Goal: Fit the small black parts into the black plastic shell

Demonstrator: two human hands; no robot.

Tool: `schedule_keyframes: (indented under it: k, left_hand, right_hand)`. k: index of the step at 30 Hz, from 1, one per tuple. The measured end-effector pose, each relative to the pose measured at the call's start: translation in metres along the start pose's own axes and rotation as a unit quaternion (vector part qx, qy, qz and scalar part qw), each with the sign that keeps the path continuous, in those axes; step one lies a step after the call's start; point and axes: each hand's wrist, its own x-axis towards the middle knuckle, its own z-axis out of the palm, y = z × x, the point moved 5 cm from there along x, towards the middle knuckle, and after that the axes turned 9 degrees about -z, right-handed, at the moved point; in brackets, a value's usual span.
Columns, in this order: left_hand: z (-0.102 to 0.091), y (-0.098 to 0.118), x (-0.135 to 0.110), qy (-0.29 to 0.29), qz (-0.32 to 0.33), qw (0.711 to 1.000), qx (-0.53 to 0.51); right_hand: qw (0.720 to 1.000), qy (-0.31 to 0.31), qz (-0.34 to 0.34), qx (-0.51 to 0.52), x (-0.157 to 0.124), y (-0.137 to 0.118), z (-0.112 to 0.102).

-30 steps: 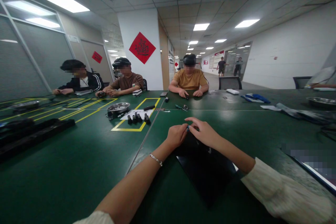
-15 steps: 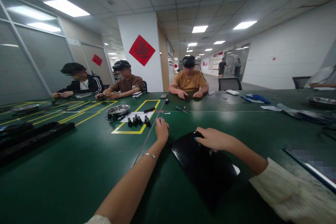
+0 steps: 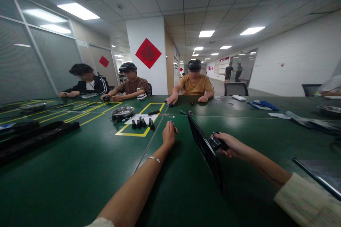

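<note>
A glossy black panel (image 3: 205,152) stands tilted up on the right of centre, seen nearly edge-on. My right hand (image 3: 229,144) is closed around a black block-like grip (image 3: 216,143) on the panel's right face. My left hand (image 3: 169,135) is above the green table (image 3: 80,191), left of the panel and apart from it. Its fingers are curled together; whatever they may hold is too small to make out. Beyond it, several small black cone-shaped parts (image 3: 143,123) stand by a white paper sheet (image 3: 129,120).
A metal bowl (image 3: 126,111) and a long black tray (image 3: 39,140) lie to the left. Opposite, a co-worker's hand (image 3: 173,98) reaches onto the table. Two more people sit at the left. A blue cloth item (image 3: 263,105) and plastic bags (image 3: 306,118) lie at the right.
The black panel, lying almost flat before, has been tipped up on its edge by my right hand. My left hand stays curled. The co-worker opposite has stretched an arm forward.
</note>
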Motion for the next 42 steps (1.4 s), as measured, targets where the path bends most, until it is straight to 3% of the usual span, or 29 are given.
schedule_keyframes:
  k: [6, 8, 11, 14, 18, 20, 29, 35, 42]
  left_hand:
    - [0.02, 0.001, -0.007, -0.099, -0.021, 0.988, -0.119]
    - [0.025, 0.005, -0.013, -0.105, -0.022, 0.992, -0.067]
    - [0.027, 0.018, -0.024, -0.075, 0.032, 0.99, 0.118]
    - [0.034, 0.033, -0.038, -0.098, 0.117, 0.96, 0.234]
    - [0.047, 0.042, -0.056, -0.217, 0.203, 0.908, 0.297]
    - [0.05, 0.042, -0.06, -0.243, 0.217, 0.891, 0.317]
    - [0.06, 0.051, -0.071, -0.231, 0.207, 0.893, 0.325]
    - [0.063, 0.058, -0.077, -0.221, 0.243, 0.862, 0.387]
    - [0.059, 0.062, -0.078, -0.253, 0.271, 0.852, 0.37]
  right_hand:
    - [0.981, 0.071, 0.03, 0.179, 0.014, 0.045, 0.006]
    - [0.967, 0.077, 0.022, 0.24, 0.017, 0.054, 0.009]
    - [0.953, 0.069, -0.003, 0.294, 0.019, 0.061, 0.012]
    - [0.954, 0.05, -0.025, 0.294, 0.02, 0.063, 0.012]
    - [0.963, 0.047, -0.041, 0.261, 0.022, 0.062, 0.011]
    - [0.966, 0.056, -0.042, 0.25, 0.021, 0.061, 0.01]
    - [0.975, 0.054, -0.059, 0.207, 0.015, 0.053, 0.011]
    - [0.971, 0.058, -0.051, 0.228, 0.014, 0.05, 0.012]
    - [0.965, 0.072, -0.08, 0.24, 0.012, 0.051, 0.011]
